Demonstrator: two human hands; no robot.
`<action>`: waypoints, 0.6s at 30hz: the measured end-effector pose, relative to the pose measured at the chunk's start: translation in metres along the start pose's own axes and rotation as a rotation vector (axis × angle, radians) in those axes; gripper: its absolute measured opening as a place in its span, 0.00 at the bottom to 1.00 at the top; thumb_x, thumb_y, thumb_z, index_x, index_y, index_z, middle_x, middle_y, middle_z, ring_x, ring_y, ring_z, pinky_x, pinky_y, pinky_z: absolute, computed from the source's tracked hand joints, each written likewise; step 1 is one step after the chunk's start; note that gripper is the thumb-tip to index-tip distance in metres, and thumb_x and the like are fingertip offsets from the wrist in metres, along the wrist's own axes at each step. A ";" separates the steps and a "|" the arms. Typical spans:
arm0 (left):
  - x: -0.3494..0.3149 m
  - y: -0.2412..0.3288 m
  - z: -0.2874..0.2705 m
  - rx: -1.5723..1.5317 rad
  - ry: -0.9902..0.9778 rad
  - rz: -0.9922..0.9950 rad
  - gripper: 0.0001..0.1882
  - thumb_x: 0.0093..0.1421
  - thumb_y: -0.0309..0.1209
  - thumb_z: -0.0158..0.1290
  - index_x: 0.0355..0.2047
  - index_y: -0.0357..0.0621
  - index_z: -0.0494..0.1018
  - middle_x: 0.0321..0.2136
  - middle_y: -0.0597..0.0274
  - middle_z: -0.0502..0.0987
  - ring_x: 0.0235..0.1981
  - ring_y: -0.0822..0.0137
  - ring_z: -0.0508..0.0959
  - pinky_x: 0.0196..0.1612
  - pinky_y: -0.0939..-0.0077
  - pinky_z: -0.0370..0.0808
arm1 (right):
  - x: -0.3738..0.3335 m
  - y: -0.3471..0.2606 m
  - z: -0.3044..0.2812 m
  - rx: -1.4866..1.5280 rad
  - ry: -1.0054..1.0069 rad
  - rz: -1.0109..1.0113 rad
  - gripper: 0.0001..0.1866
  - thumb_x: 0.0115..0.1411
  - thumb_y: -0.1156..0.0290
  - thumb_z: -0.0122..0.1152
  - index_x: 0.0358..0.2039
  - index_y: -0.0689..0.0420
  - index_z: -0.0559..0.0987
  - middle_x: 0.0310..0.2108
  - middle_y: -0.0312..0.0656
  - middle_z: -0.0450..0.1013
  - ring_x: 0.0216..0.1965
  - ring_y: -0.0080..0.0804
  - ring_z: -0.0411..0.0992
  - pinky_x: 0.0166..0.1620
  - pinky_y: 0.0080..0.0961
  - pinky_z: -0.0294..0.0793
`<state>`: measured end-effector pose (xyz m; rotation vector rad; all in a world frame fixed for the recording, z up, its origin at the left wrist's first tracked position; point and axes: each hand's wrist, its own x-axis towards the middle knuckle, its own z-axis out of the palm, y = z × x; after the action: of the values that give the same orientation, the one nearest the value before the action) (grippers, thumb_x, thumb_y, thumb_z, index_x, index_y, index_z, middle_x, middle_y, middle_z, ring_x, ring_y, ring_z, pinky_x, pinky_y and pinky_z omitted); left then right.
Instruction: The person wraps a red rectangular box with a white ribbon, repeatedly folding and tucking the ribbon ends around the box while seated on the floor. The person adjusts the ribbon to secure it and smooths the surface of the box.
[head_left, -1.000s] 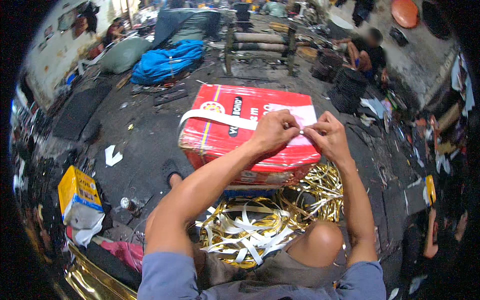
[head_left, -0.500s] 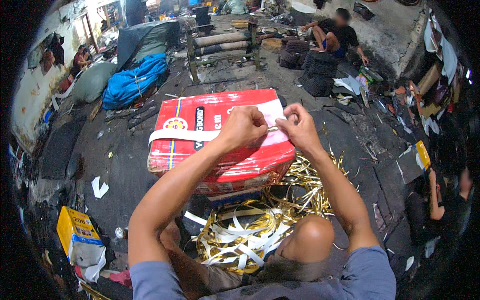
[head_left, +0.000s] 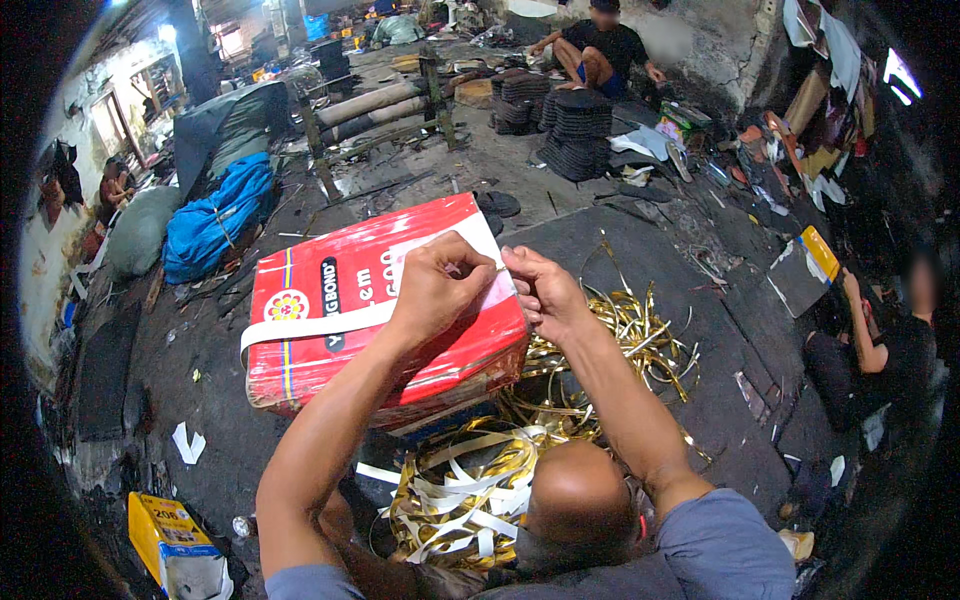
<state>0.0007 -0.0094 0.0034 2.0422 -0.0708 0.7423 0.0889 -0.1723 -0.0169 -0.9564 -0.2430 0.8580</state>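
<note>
A red cardboard box (head_left: 300,262) with a glossy wrapped surface stands in front of me. Across its top lies a white strip (head_left: 320,326), which hangs over the left edge and runs under my left hand (head_left: 440,285). That hand is closed, fingers curled, pinching the strip near the box's right end. Close beside it, my right hand (head_left: 548,292) has thumb and fingertips pressed together at the box's right edge. What lies between those fingertips is too small to make out. A pale sheet (head_left: 478,222) covers part of the top under my hands.
Tangled gold and white strips (head_left: 470,490) lie between my legs, more gold strips (head_left: 630,330) right of the box. A yellow carton (head_left: 172,535) stands lower left. Stacked dark pieces (head_left: 577,130) and a seated person (head_left: 603,50) are beyond; another person (head_left: 890,340) sits at right.
The view has shifted, so the box sits further left and tilted. Both hands remain close together at its right end, the right hand's fingers now more closed.
</note>
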 end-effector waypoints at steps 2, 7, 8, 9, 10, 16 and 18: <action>0.003 -0.001 0.005 -0.035 -0.012 -0.017 0.05 0.56 0.26 0.66 0.29 0.36 0.84 0.25 0.58 0.80 0.26 0.69 0.80 0.32 0.73 0.75 | -0.001 0.004 -0.007 0.057 0.017 0.034 0.14 0.72 0.60 0.62 0.30 0.45 0.69 0.16 0.23 0.59 0.09 0.13 0.52 0.11 0.16 0.46; 0.008 0.001 0.008 -0.061 -0.014 0.014 0.05 0.58 0.24 0.62 0.28 0.34 0.82 0.27 0.59 0.81 0.27 0.73 0.78 0.31 0.74 0.74 | -0.004 0.003 -0.009 0.073 0.014 0.030 0.17 0.71 0.52 0.62 0.30 0.46 0.71 0.17 0.25 0.63 0.12 0.14 0.57 0.13 0.17 0.52; 0.008 -0.002 0.006 -0.056 -0.005 0.051 0.05 0.58 0.24 0.62 0.28 0.34 0.82 0.27 0.59 0.81 0.27 0.73 0.77 0.31 0.73 0.74 | -0.011 -0.008 0.002 0.018 0.024 0.099 0.24 0.68 0.41 0.62 0.27 0.46 0.71 0.17 0.26 0.65 0.13 0.15 0.61 0.15 0.17 0.55; 0.006 -0.001 0.007 -0.056 -0.001 0.077 0.05 0.58 0.25 0.62 0.28 0.34 0.81 0.26 0.59 0.81 0.27 0.73 0.77 0.31 0.73 0.74 | -0.014 -0.019 0.014 -0.135 0.140 0.027 0.28 0.66 0.33 0.59 0.25 0.45 0.72 0.18 0.27 0.66 0.14 0.15 0.62 0.16 0.16 0.57; 0.007 -0.001 0.007 -0.043 0.005 0.080 0.05 0.57 0.25 0.62 0.27 0.34 0.81 0.26 0.60 0.81 0.26 0.73 0.77 0.30 0.73 0.74 | 0.000 -0.027 0.011 -0.340 0.171 -0.029 0.29 0.67 0.36 0.59 0.25 0.50 0.75 0.19 0.32 0.70 0.15 0.22 0.66 0.18 0.22 0.62; 0.008 -0.004 0.007 -0.039 -0.005 0.009 0.05 0.55 0.25 0.65 0.30 0.35 0.84 0.26 0.57 0.82 0.28 0.68 0.82 0.35 0.72 0.78 | 0.057 -0.036 0.012 -1.422 0.397 -0.499 0.24 0.65 0.53 0.61 0.29 0.66 0.82 0.33 0.63 0.79 0.37 0.63 0.79 0.41 0.51 0.77; 0.006 -0.004 0.003 -0.027 -0.010 0.016 0.05 0.55 0.25 0.65 0.30 0.35 0.85 0.27 0.57 0.83 0.28 0.69 0.82 0.35 0.72 0.79 | 0.055 -0.023 0.010 -1.329 0.392 -0.541 0.19 0.64 0.62 0.60 0.26 0.67 0.82 0.31 0.64 0.79 0.37 0.63 0.80 0.41 0.51 0.77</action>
<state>0.0081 -0.0077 0.0022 2.0220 -0.1019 0.7373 0.1323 -0.1323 -0.0026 -2.1196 -0.7289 -0.1237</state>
